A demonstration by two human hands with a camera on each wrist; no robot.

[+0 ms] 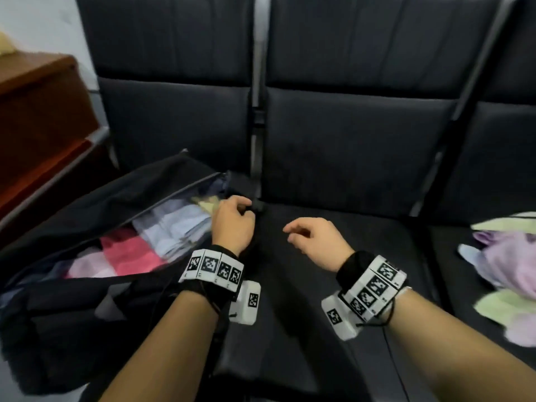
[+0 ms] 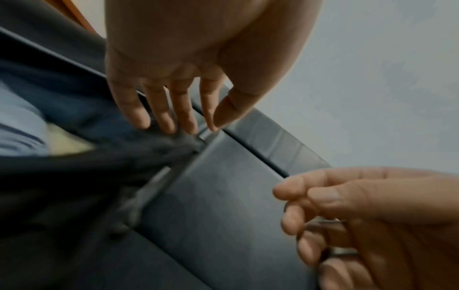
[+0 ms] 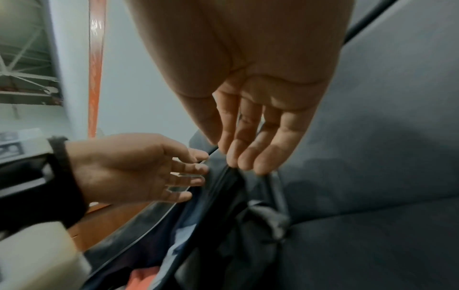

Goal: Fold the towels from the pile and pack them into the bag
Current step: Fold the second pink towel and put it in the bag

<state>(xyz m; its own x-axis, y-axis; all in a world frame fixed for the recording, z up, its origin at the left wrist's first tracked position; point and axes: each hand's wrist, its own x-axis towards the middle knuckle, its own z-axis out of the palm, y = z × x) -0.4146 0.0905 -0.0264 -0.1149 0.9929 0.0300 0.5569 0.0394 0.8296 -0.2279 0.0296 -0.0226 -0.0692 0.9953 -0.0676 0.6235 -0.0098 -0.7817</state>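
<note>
A black bag (image 1: 87, 309) lies open on the left seat. Inside it are folded towels: a pink one (image 1: 127, 253), a light blue one (image 1: 177, 227) and a yellow one (image 1: 207, 203). My left hand (image 1: 243, 208) is at the right end of the bag's opening. Its relaxed fingers (image 2: 171, 121) touch the dark bag edge (image 2: 139, 149) and hold nothing. My right hand (image 1: 293, 232) hovers over the middle seat beside the bag, its fingers (image 3: 246, 157) loose and empty. The unfolded towel pile (image 1: 504, 265), lilac, pale green and blue, lies on the far right seat.
Black padded seats (image 1: 348, 256) with tall backrests run across the view, with a metal joint (image 1: 256, 134) between them. A brown wooden cabinet (image 1: 37, 111) stands to the left of the bag. The white wall shows behind.
</note>
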